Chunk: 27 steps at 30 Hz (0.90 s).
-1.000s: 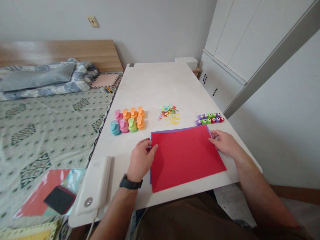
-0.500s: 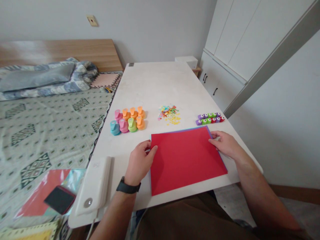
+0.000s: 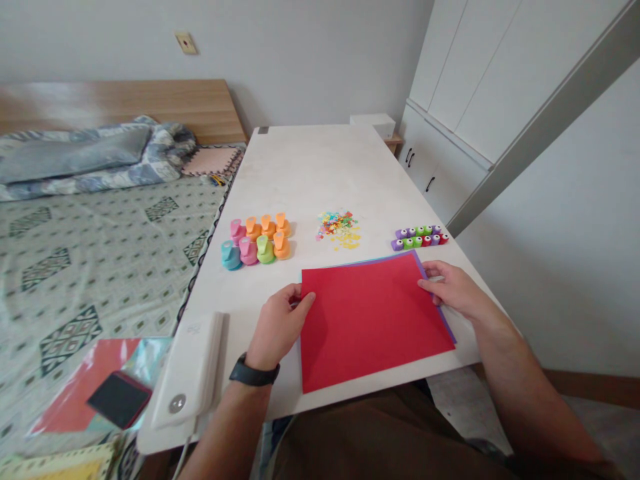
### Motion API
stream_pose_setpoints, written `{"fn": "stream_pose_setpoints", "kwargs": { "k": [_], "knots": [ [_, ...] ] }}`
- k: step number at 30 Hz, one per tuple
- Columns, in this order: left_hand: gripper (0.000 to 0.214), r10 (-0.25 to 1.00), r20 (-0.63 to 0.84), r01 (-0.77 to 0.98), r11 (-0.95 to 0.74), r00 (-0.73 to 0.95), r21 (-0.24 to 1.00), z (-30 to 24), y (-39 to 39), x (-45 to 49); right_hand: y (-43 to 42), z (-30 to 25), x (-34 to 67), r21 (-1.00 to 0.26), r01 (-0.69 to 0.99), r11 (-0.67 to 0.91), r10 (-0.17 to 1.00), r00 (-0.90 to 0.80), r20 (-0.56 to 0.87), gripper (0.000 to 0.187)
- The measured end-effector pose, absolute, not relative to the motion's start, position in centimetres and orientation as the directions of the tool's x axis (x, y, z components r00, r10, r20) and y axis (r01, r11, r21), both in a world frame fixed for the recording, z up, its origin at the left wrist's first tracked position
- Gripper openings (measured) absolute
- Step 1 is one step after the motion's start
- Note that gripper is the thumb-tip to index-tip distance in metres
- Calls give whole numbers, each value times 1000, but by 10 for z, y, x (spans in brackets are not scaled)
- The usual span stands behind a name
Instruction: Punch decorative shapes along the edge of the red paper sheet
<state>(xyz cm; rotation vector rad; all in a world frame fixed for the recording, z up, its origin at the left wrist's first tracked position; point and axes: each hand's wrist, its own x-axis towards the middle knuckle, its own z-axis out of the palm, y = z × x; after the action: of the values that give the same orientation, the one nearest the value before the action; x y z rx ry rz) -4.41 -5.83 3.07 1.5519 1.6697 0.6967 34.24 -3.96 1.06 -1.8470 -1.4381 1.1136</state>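
A stack of coloured paper (image 3: 375, 320) lies at the near edge of the white table, a red sheet uppermost. Purple and light blue edges peek out behind and to the right of the red. My left hand (image 3: 280, 320), a black band on its wrist, grips the stack's left edge, thumb on top and fingers beneath. On the opposite side my right hand (image 3: 450, 287) pinches the right edge near the upper corner, thumb over the paper. How many sheets each hand holds is hidden.
Large craft punches (image 3: 257, 240) stand in two rows at left; small punches (image 3: 420, 237) line up at right. Paper confetti (image 3: 340, 227) is heaped between them. A white corded device (image 3: 187, 370) lies at the table's left edge, near a phone (image 3: 119, 399) on the bed.
The red sheet has shifted slightly left, so a wider purple strip shows along the right side. Both hands keep their hold on the edges.
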Motion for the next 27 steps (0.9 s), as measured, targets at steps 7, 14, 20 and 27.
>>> {"fn": "stream_pose_setpoints", "kwargs": {
  "k": [7, 14, 20, 27],
  "knots": [
    [32, 989, -146, 616, 111, 8, 780, 32, -60, -44, -41, 19, 337, -849, 353, -394, 917, 85, -390, 52],
    [30, 990, -138, 644, 110, -6, 757, 36, -59, -42, -38, 21, 338, -844, 349, -407, 898, -12, -439, 36],
    [30, 991, -131, 626, 99, 4, 773, 32, -61, -44, -41, 16, 338, -851, 411, -326, 938, 26, -347, 26],
    [28, 997, -7, 546, 47, -74, 836, 27, -64, -45, -55, 27, 342, -919, 368, -144, 988, -4, -156, 25]
  ]
}}
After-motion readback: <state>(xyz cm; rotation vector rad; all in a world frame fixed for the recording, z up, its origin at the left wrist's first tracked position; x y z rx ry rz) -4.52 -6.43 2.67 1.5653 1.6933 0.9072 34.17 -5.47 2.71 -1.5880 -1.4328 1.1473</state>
